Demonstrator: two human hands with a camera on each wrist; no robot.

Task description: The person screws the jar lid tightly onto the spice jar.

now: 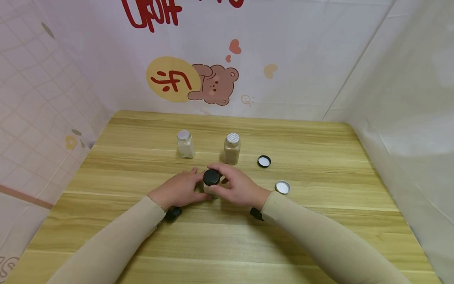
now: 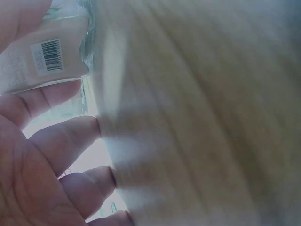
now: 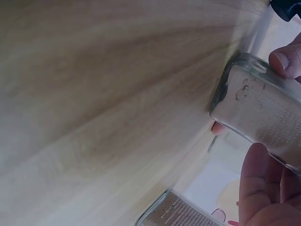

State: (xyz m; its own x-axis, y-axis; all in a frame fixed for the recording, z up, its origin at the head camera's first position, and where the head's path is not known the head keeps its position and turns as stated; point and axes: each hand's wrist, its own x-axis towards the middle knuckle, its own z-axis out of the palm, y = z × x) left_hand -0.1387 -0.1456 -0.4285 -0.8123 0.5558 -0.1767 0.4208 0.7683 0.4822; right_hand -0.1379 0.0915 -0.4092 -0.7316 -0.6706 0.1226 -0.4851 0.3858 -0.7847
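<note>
In the head view, a small glass jar with a black lid (image 1: 211, 177) stands between the two hands near the table's middle. My left hand (image 1: 179, 190) grips the jar's body, thumb on the near side and fingers on the far side. The right hand (image 1: 239, 186) holds the lid's edge between thumb and fingers. A barcode label shows on the glass jar (image 2: 19, 61) in the left wrist view. Pale contents and raised lettering show on the jar (image 3: 263, 103) in the right wrist view. Both palms hide part of the jar from above.
Behind the hands stand a jar of white contents (image 1: 186, 146) and a jar of tan powder (image 1: 232, 153), both with pale tops. A black-rimmed lid (image 1: 264, 161) and a silver-rimmed lid (image 1: 282, 187) lie to the right, white insides up. Patterned cloth walls (image 1: 291, 79) surround the wooden table (image 1: 220, 244).
</note>
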